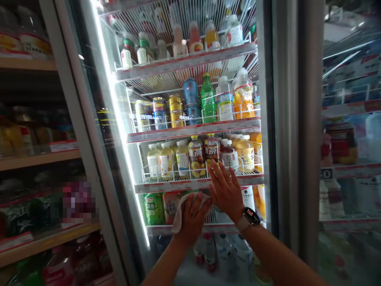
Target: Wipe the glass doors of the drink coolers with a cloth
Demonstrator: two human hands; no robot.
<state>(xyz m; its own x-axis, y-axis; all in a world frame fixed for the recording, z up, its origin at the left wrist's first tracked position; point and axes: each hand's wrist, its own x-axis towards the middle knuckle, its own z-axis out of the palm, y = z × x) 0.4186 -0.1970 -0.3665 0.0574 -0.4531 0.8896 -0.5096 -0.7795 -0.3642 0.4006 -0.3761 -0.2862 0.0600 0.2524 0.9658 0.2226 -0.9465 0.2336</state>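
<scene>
A pale cloth (177, 217) lies under my left hand (191, 216), which presses it with spread fingers against the glass door of a lit drinks cooler. Higher and to the right, my right hand (222, 186) rests with its fingers stretched out, holding nothing, in front of the shelf edge (175, 185). A watch (251, 215) is on my right wrist. Behind the hands stand dark tea bottles (197, 155), pale yellow bottles (166, 161) and a green package (154, 208).
Upper shelves hold cans (176, 111), a green bottle (207, 99) and other drinks. Metal door frames (293, 119) run down the right side. A shelf of bottles (38, 159) stands at the left, and another cooler section (351, 171) is at the right.
</scene>
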